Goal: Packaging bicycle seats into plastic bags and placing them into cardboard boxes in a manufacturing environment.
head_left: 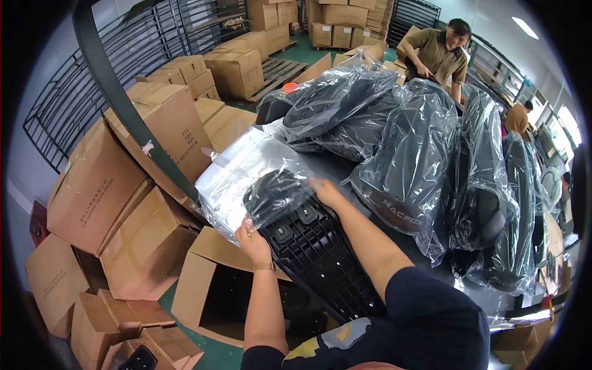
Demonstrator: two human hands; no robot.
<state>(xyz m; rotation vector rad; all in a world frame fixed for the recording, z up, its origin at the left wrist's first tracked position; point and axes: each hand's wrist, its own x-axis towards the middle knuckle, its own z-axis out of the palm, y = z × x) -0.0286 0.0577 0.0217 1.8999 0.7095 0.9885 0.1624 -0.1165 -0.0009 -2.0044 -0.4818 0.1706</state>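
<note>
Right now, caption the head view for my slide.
Left hand and right hand hold a clear plastic bag around a black ribbed part's end.

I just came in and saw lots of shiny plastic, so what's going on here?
Someone's left fingers and right fingers are holding a clear plastic bag over the far end of a black ribbed part. The end nearer the person is bare. More black parts in clear plastic lie to the right, and a co-worker stands behind that pile. An open cardboard box is below the left forearm.
</note>
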